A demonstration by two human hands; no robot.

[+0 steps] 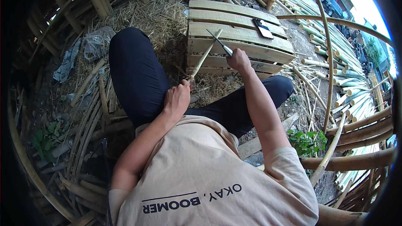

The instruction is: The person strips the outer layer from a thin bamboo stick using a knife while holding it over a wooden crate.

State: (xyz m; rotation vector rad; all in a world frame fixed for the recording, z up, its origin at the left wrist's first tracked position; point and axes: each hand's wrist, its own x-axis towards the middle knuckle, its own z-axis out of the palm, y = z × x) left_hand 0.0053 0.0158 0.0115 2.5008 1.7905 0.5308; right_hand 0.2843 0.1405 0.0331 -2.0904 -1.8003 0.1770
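Note:
My left hand (178, 98) is closed around the near end of a pale bamboo stick (202, 61), low between my knees. The stick slants up and away to the right, its far end over a slatted wooden crate (226, 19). In my right hand (239, 61) is a knife (226, 50), gripped by the handle. Its narrow dark blade points away and to the left, crossing the stick close to the far tip. Whether the edge touches the stick I cannot make out. My left fingers hide the lower end of the stick.
A phone (263, 29) lies on the crate's right side. Dry shavings (155, 14) heap up at the far left, near a clear plastic bag (97, 43). Cut bamboo poles (351, 86) are stacked to the right. A bent bamboo pole (328, 58) rises at the right.

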